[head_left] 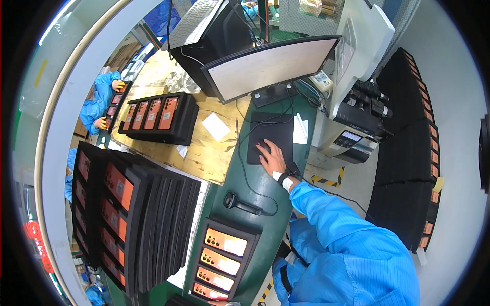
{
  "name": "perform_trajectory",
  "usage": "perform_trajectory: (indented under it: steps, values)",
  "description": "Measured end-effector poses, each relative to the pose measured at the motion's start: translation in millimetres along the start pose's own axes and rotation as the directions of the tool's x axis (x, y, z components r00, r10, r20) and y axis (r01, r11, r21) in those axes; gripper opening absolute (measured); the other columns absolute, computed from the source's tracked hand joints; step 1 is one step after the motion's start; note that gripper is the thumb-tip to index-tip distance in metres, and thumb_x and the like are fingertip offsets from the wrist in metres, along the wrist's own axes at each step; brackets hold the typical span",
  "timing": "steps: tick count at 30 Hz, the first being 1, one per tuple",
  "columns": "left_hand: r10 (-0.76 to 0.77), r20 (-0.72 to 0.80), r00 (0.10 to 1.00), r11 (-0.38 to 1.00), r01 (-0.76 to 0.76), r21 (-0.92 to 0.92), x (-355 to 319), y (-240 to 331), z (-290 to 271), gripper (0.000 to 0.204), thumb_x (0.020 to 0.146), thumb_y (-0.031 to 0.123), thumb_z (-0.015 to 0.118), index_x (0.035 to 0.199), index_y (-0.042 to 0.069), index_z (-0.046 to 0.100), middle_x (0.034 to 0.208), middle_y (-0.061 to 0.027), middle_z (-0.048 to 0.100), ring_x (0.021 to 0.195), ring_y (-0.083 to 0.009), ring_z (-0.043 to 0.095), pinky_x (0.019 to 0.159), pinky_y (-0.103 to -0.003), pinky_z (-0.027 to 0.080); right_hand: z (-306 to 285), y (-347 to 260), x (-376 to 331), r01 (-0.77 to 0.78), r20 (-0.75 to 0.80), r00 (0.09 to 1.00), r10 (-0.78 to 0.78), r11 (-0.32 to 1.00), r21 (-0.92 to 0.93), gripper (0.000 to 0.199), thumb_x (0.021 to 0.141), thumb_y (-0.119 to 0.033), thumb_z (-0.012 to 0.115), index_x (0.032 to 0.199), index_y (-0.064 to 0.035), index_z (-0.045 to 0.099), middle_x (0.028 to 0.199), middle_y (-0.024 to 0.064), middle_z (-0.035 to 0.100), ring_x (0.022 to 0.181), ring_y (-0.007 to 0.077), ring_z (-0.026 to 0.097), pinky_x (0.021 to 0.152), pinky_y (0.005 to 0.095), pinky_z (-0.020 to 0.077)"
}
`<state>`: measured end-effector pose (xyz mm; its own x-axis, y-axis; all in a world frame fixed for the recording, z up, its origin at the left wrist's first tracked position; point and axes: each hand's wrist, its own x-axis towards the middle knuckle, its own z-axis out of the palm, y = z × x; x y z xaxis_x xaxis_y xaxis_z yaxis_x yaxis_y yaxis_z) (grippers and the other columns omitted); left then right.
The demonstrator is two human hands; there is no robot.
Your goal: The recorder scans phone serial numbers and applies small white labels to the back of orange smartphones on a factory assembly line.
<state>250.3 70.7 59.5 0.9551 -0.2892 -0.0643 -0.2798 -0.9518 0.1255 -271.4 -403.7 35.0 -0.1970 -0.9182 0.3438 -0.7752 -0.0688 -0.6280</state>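
My right hand [273, 159] rests palm down on a black mouse pad [282, 133], fingers spread; whether a mouse is under it is hidden. A dark band and white cuff circle that wrist. Only a sliver of my left hand [218, 303] shows at the lower edge, by the near end of a black foam tray [248, 248]; its fingers are mostly cut off. In the tray's slots lie several orange phone-like panels [220, 261] with round dark holes and pale labels. A black handheld barcode scanner [240, 203] lies between tray and pad, its cord looping toward the monitor.
A monitor [273, 66] stands behind the pad, with a white microscope-like machine [360, 56] to its right. Tall stacks of black trays [163, 219] rise at left; more trays [408, 153] line the right wall. Across the wooden table, a person in blue [103, 97] handles another tray.
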Motion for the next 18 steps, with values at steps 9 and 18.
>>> perform_trajectory:
  steps: [9, 18]
  values:
    - [0.015, -0.001, 1.000, 1.000, -0.015, 0.007, -1.9, -0.1, 0.0, 0.065, 0.102, 0.042, 0.051, 0.156, 0.008, 0.033, 0.131, -0.0239, 0.062, 0.113, -0.0362, 0.066, 0.094, -0.043, 0.054, 2.2, 2.2, -0.1, -0.008, -0.015, 1.000, 0.008, 1.000, -0.001, 0.048, 0.091, -0.015, 0.066, 0.138, -0.0177, 0.059, 0.148, 0.0171, 0.045, 0.134, 0.0373, 0.045, 0.110, 0.0465, 0.0389]
    - [-0.045, 0.018, 0.999, 0.996, 0.047, -0.078, -3.8, 5.5, -3.9, 0.062, 0.102, 0.041, 0.053, 0.153, 0.010, 0.038, 0.130, -0.0246, 0.063, 0.111, -0.0392, 0.066, 0.092, -0.047, 0.054, 1.0, 0.4, 0.1, -0.024, -0.013, 1.000, 0.024, 0.999, 0.029, 0.045, 0.091, -0.015, 0.066, 0.136, -0.0173, 0.062, 0.148, 0.0164, 0.045, 0.133, 0.0376, 0.046, 0.110, 0.0454, 0.0401]
